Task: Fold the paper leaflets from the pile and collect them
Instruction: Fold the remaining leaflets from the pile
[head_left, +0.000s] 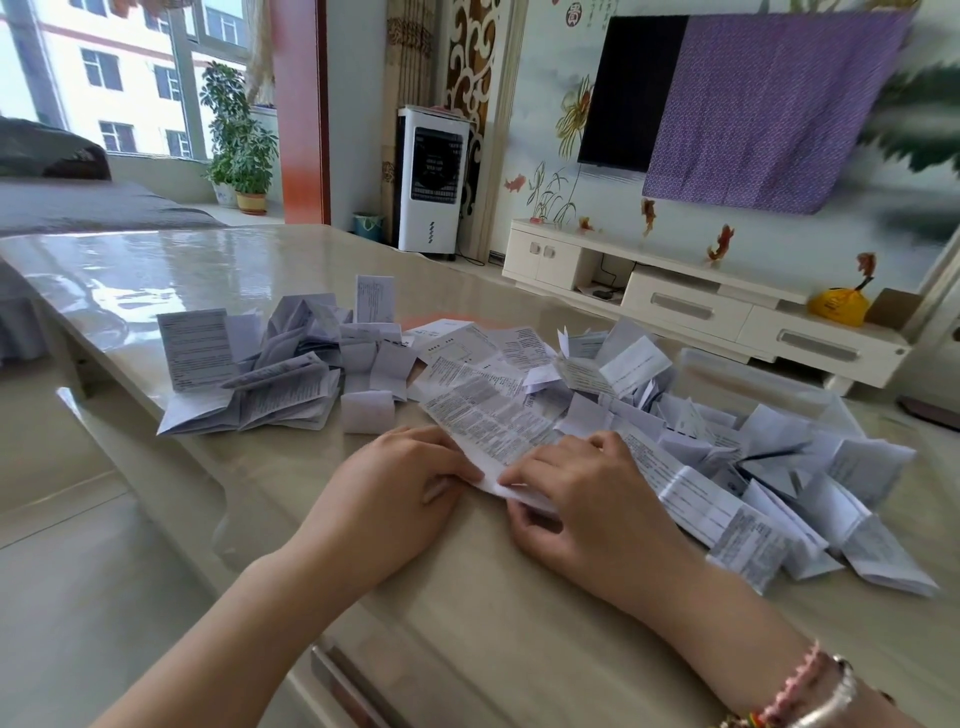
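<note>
A long white printed leaflet (491, 415) lies flat on the glossy beige table (156, 280), running away from me. My left hand (395, 493) presses its near left edge. My right hand (582, 493) pinches the near end, where the paper is turned over in a fold. To the right sprawls a big pile of unfolded and creased leaflets (753, 467). A smaller heap of folded leaflets (280, 369) sits at the left, with one small folded piece (368, 410) in front of it.
A clear plastic box (748, 379) stands behind the right pile, partly hidden by paper. The table's left edge drops to a tiled floor. Beyond the table are a white air cooler (431, 182), a TV cabinet (701, 306) and potted plants (239, 140).
</note>
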